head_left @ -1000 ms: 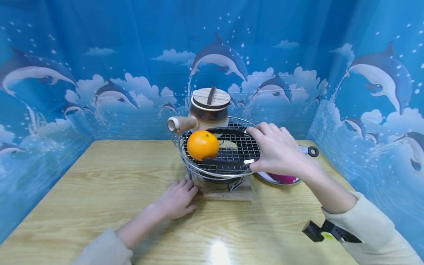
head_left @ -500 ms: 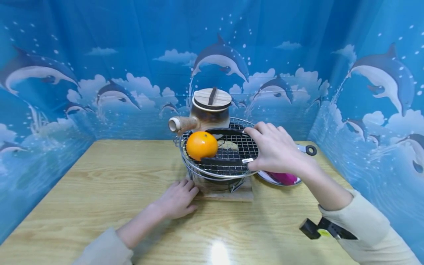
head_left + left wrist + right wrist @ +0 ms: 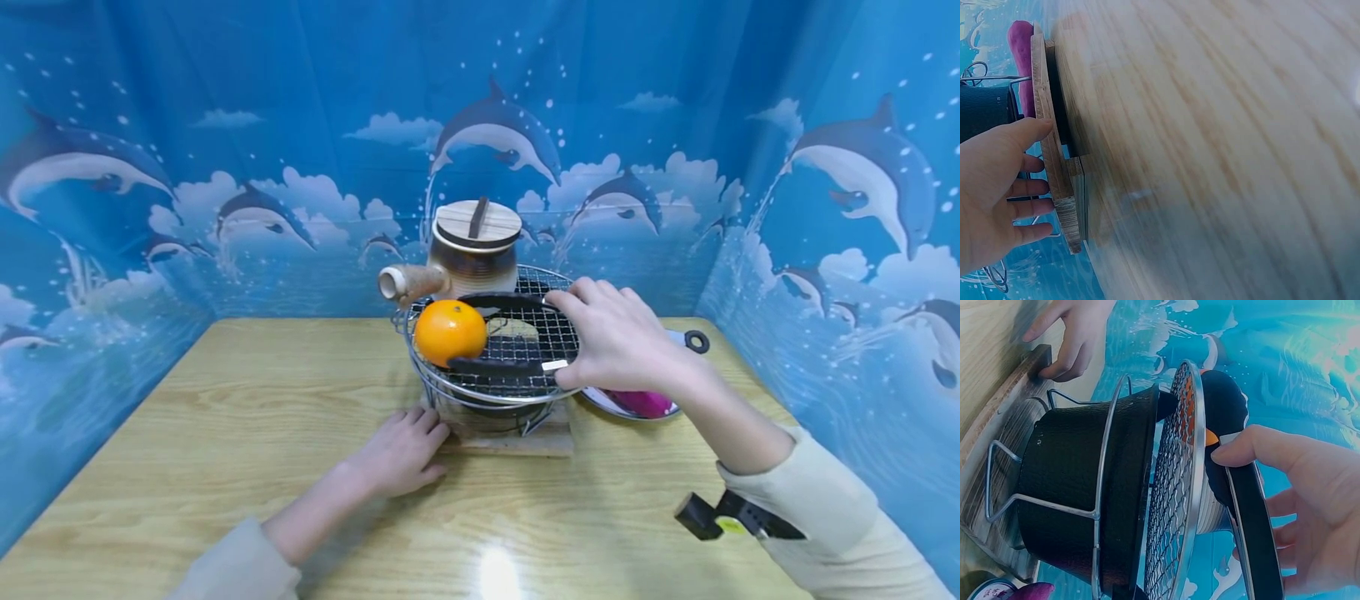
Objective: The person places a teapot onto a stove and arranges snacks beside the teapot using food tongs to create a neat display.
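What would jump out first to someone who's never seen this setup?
Probably the bright orange fruit at the ends of black tongs, over the left part of the round wire grill. Behind it stands a brown pot with a wooden lid, against a blue dolphin-print curtain.

No lettering can be read: the yellow-green label (image 3: 731, 525) on the wrist strap (image 3: 767, 520), lower right of the head view, and the tiny marks (image 3: 999, 100) on the dark pot (image 3: 985, 117), left edge of the left wrist view, are illegible.
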{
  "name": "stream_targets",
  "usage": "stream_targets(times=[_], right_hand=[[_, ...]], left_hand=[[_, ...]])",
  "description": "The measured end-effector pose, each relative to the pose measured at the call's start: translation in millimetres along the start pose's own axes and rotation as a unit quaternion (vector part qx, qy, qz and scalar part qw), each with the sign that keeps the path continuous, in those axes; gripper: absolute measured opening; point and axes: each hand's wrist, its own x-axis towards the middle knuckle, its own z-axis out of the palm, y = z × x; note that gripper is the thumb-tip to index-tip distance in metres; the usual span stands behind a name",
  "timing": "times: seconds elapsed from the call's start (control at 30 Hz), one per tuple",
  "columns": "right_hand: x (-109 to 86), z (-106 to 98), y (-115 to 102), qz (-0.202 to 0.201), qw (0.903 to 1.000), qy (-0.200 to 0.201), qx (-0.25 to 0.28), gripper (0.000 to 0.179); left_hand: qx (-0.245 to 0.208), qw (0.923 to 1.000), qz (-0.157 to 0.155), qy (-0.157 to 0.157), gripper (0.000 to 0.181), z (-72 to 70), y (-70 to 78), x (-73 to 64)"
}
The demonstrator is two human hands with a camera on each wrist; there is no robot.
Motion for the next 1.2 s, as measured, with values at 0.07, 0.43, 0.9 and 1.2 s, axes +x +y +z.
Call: stream_targets(times=[0.07,0.43,0.9,1.2], right_hand=[[0.2,0.0,-0.8,0.000,1.0000,0.000,-0.001,0.086],[1.5,0.3,-2.9,0.000,1.0000,-0.007,-0.002,0.086],[2.7,1.0,-6.1,0.001,0.9998,-0.019,-0.006,0.087],[1.1,1.7,-6.4,-0.001,0.9999,-0.011,-0.010,0.089]], left_hand=[[0.000,1.0000,-0.001,0.001,0.038,0.1,-0.2,-0.1],[0.009,0.9999,0.004,0.006,0.039,1.8,-1.5,-0.2],[0.007,0.9999,0.005,0.006,0.036,1.4,-0.7,-0.6],[0.005,0.9998,0.008,0.016,0.036,1.6,-0.7,-1.0]])
